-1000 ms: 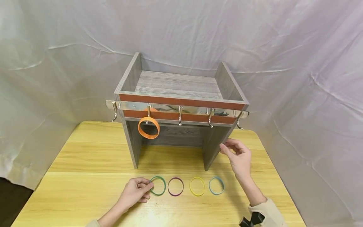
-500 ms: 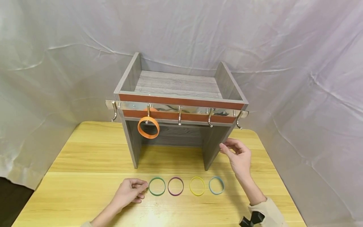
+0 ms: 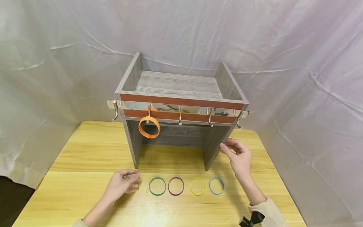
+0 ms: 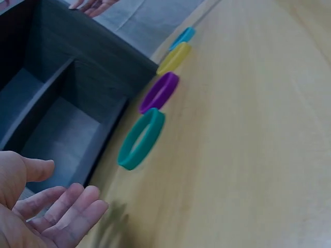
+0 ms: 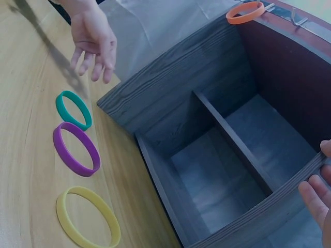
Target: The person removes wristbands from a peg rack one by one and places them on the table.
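A green silicone wristband (image 3: 157, 194) lies flat on the table, leftmost in a row with purple (image 3: 175, 194), yellow (image 3: 197, 194) and blue (image 3: 216, 193) wristbands. My left hand (image 3: 120, 184) hovers left of the green one, holding nothing; in the left wrist view its fingers are loosely spread, apart from the green wristband (image 4: 151, 140). My right hand (image 3: 240, 159) grips the front edge of the grey wooden shelf (image 3: 178, 81) by its right side panel, thumb and fingers on opposite sides. An orange wristband (image 3: 149, 136) hangs on the second hook from the left.
A metal hook rail (image 3: 167, 107) with several hooks runs across the shelf's front, overhanging both sides. The wooden table (image 3: 85, 157) has its left edge beyond my left hand. Grey sheeting (image 3: 181, 34) surrounds the back and sides.
My left hand has let go of the green wristband and drawn back left and slightly away from me. That wristband now lies flat. My right hand has stayed put.
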